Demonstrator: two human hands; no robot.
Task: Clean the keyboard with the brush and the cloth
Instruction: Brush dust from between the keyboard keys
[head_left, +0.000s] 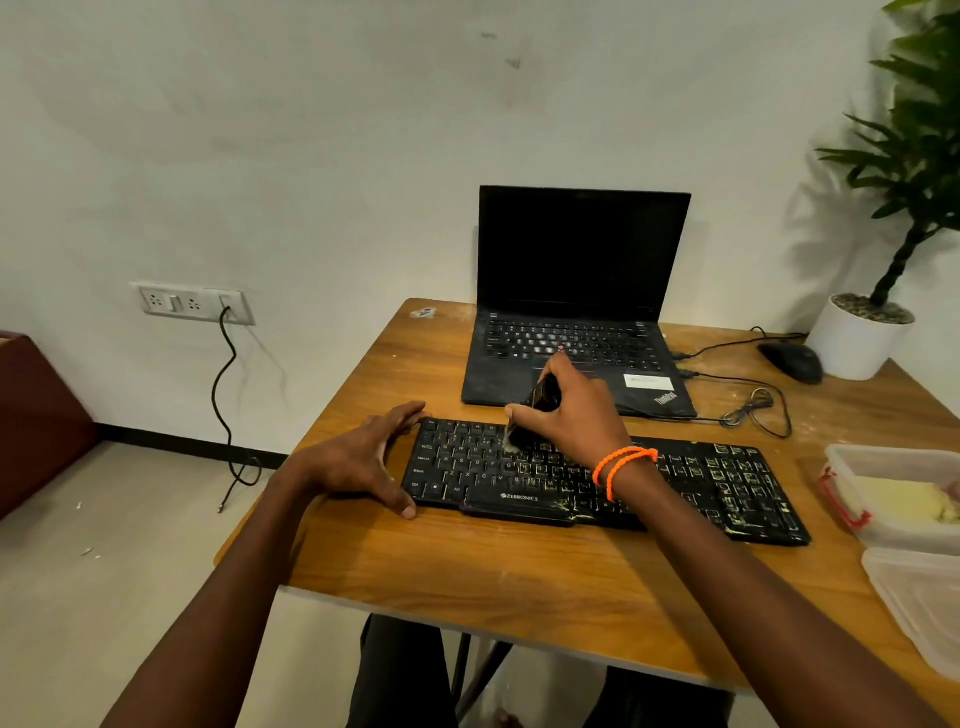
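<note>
A black Zebronics keyboard (727, 488) lies across the wooden table (467, 571), its right half streaked with pale crumbs and dust. My right hand (576, 415) grips a small dark brush (537, 402), whose bristle end touches the keys in the upper left-middle of the keyboard. An orange band circles that wrist. My left hand (363, 457) rests spread on the table against the keyboard's left end, thumb at the near corner and fingers at the far corner. No cloth is in view.
An open black laptop (576, 291) stands behind the keyboard. A black mouse (792, 361) with a coiled cable and a white plant pot (852, 338) sit at the back right. A clear plastic box (893, 499) and its lid (919, 597) lie at the right edge.
</note>
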